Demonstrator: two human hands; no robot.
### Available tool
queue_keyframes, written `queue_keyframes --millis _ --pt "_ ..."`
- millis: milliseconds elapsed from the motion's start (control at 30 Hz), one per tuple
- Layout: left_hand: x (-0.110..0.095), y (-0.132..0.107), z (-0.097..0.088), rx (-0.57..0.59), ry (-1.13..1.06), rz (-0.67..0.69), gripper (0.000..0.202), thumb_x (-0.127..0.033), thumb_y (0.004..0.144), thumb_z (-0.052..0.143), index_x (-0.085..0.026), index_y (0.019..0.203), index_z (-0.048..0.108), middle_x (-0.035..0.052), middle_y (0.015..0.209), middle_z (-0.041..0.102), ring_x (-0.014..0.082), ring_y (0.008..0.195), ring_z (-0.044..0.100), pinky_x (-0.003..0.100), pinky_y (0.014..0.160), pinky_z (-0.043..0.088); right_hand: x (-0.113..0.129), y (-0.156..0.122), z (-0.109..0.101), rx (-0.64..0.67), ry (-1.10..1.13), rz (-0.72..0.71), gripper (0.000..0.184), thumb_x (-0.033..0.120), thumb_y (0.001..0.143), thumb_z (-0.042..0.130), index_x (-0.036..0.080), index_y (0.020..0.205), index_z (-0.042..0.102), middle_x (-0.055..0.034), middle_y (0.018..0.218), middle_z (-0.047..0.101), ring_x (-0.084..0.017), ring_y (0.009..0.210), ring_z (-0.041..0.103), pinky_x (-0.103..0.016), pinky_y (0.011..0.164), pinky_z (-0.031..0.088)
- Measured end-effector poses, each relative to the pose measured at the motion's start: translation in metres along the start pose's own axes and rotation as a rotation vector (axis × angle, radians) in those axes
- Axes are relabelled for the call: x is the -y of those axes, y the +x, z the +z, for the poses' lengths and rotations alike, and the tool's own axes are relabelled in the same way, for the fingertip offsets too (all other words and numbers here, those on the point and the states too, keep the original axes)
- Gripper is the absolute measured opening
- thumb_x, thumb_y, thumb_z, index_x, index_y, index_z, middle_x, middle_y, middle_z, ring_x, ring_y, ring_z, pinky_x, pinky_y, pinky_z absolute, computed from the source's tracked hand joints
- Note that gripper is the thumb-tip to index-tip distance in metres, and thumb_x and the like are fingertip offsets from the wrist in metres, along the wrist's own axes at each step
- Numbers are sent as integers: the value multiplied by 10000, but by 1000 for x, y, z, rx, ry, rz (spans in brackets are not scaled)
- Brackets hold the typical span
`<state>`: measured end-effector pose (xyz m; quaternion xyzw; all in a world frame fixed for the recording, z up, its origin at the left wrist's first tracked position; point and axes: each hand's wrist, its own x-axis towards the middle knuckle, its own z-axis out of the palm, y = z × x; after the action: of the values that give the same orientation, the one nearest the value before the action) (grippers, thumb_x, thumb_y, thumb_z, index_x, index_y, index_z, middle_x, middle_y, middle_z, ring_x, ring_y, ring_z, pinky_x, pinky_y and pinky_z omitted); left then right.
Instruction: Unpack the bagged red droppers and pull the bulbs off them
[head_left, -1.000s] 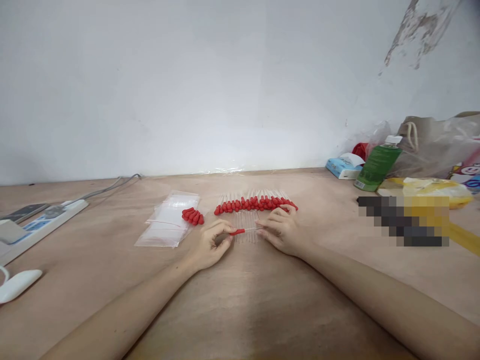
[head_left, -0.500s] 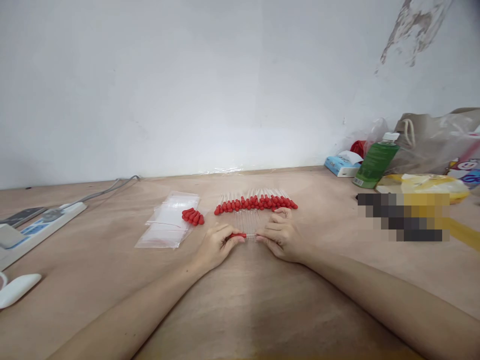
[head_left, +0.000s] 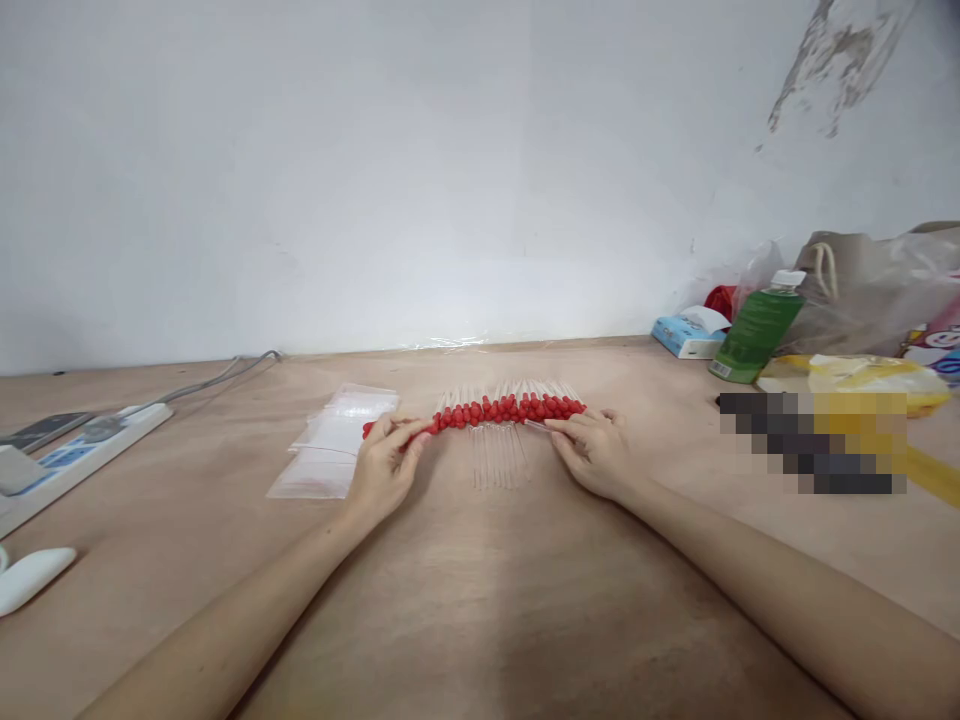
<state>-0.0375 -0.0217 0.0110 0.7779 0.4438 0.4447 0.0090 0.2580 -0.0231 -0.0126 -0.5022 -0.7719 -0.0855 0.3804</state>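
Observation:
My left hand is over the loose red rubber bulbs beside the clear bags. Its thumb and fingers are closed around a red bulb; the other bulbs are mostly hidden behind the hand. My right hand pinches a thin clear tube, which points left from the fingertips near the right end of a row of droppers with red bulbs. Those droppers lie side by side, their clear stems toward the wall. Between my hands, several bare clear tubes lie nearly parallel, one slanted at the right.
Clear plastic bags lie left of my left hand. A power strip with a grey cable is farther left, near a white object. At the right stand a green bottle, a tissue pack and a yellow bag.
My hands have moved apart and away from me: the left toward the loose bulbs, the right toward the row's right end. The bare tubes between them are now uncovered.

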Motion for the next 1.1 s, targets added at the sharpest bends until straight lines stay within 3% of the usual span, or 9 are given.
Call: queue_keyframes --millis 133,300,400,567,667,767,867,1000,1100 --pt "16 17 -14 -121 83 -178 278 -244 815 430 -200 1002 632 71 970 536 182 908 550 305 751 467 13 2 7 12 -33 -3 178 215 801 446 208 859 615 -9 712 660 -150 696 525 -346 791 223" --pt "46 34 -37 -136 51 -355 403 -298 719 538 -197 1109 523 11 804 590 141 691 575 273 647 473 21 5 10 31 -71 -31 153 216 805 448 195 762 593 -5 692 661 -146 685 523 -347 792 223" --pt "54 39 -43 -99 76 -414 397 -347 678 578 -185 1035 516 20 831 616 136 657 563 246 571 444 23 5 8 53 -56 -70 179 243 824 446 208 794 619 -8 732 671 -145 709 523 -358 822 221" --pt "52 38 -44 85 160 -370 297 -421 676 571 -183 854 566 19 852 625 123 620 540 229 544 402 25 1 6 110 -33 -135 194 346 817 484 233 860 637 -15 802 671 -174 802 520 -405 898 190" --pt "50 37 -45 219 227 -358 296 -466 688 550 -194 798 589 4 770 626 128 591 527 227 526 382 24 1 6 121 -26 -157 242 408 814 488 234 882 642 -30 813 666 -186 813 516 -426 910 189" --pt "48 36 -46 281 300 -351 292 -475 680 551 -204 778 603 -2 709 620 147 617 530 235 543 377 24 1 7 124 -35 -169 265 433 811 490 235 891 647 -37 825 663 -189 819 516 -433 911 200" --pt "45 37 -47 253 357 -329 283 -481 680 547 -214 744 615 -1 726 620 158 650 516 245 573 376 24 1 7 131 -23 -183 276 444 808 494 238 910 646 -41 835 658 -191 830 514 -436 917 207" --pt "37 37 -46 102 347 -350 286 -479 717 510 -210 748 601 11 779 621 165 674 509 246 570 380 25 2 5 158 9 -184 318 475 797 496 237 954 637 -47 848 651 -200 841 508 -444 922 210" --pt "26 39 -40 106 338 -218 233 -413 732 507 -198 765 590 27 828 616 177 747 532 258 635 405 26 2 2 192 16 -179 349 492 785 505 238 992 624 -47 878 646 -206 866 508 -446 922 217"
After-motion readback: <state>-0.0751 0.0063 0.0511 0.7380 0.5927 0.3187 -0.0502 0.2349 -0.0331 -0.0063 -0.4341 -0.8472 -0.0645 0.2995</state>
